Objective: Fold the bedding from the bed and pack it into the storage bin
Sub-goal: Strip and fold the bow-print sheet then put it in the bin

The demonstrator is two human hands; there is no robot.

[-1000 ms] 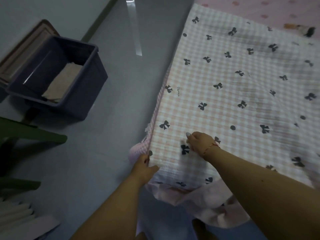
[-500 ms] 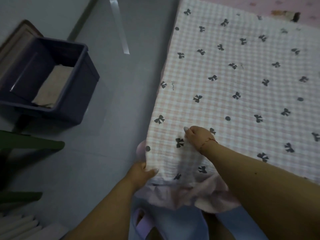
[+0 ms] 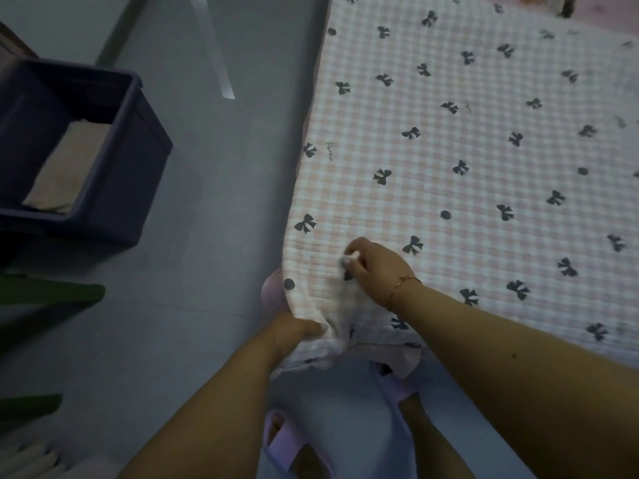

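- Checked blanket (image 3: 466,150) with bow print spread flat on bed (image 3: 608,8), near corner hanging off the edge over the floor.
- Right hand (image 3: 375,267) curled, pinching a tuck of fabric just in from that corner.
- Left hand (image 3: 294,331) gripping the hanging hem, fingers wrapped under and out of sight.
- Judged soft, thin, light, limp; bunched readily under the grip, no stiffness to hold a fold line.
- Best taken at corners and along the hem, both hands spread apart, to keep edges square.
- Storage bin (image 3: 135,160) on the floor well to the left, tan folded item (image 3: 65,171) inside.
- Far edge of blanket cut off at frame; layers under the corner hard to separate in dim light.
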